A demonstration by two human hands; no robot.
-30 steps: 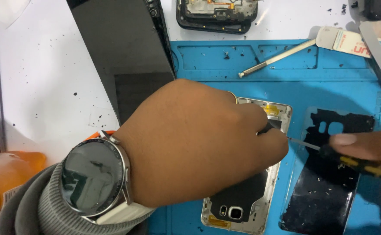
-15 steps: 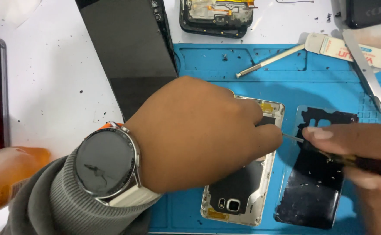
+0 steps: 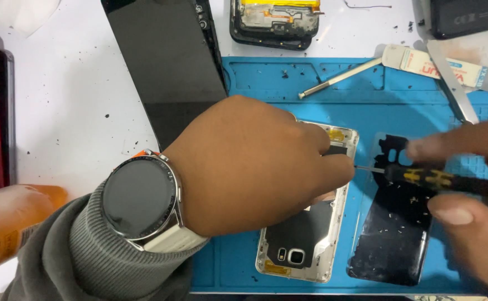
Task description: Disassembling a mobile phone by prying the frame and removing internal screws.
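Observation:
My left hand [image 3: 255, 167], with a round watch [image 3: 141, 198] on the wrist and a grey sleeve, presses down on an opened phone [image 3: 305, 245] with a silver frame that lies on a blue mat [image 3: 333, 78]. It covers the phone's upper half. My right hand [image 3: 467, 223] grips a small screwdriver [image 3: 422, 177] with a black and yellow handle. The thin tip points left and meets the phone's right edge beside my left fingertips. A black back cover [image 3: 394, 234] lies on the mat under the screwdriver.
A large dark screen panel [image 3: 166, 61] lies at the mat's upper left, a stripped phone body [image 3: 274, 22] behind it. A slim stylus [image 3: 339, 78], tweezers [image 3: 450, 83] and a white tube [image 3: 439, 64] lie along the mat's far side. An orange object [image 3: 15, 223] sits near left.
My right hand with the screwdriver has come further into view from the right. My left hand stays on the phone. The view has shifted slightly.

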